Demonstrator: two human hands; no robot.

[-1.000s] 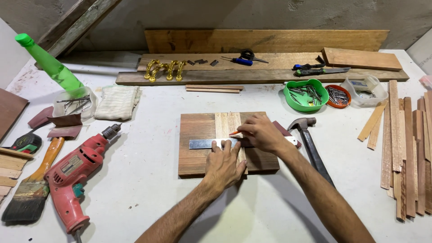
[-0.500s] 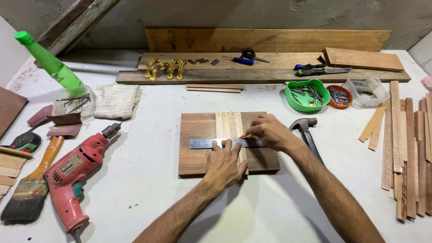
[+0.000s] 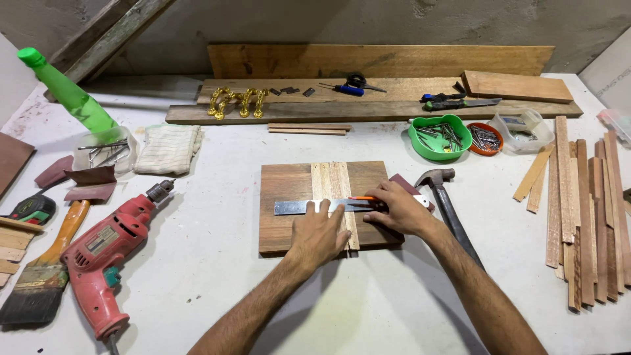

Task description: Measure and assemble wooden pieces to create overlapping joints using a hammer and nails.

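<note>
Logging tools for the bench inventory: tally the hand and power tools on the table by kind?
Power drill: 1
Hammer: 1
Paintbrush: 1
Steel ruler, under the left hand: 1
Orange pencil, in the right hand: 1
Tape measure: 1
Scissors: 1
Blue-handled screwdriver: 1
Total: 8

board: my brown wood board lies flat on the table, with pale strips down its middle | ruler: my shiny metal ruler lies flat across the board, left to right | pencil: my thin orange pencil lies along the ruler's top edge
</note>
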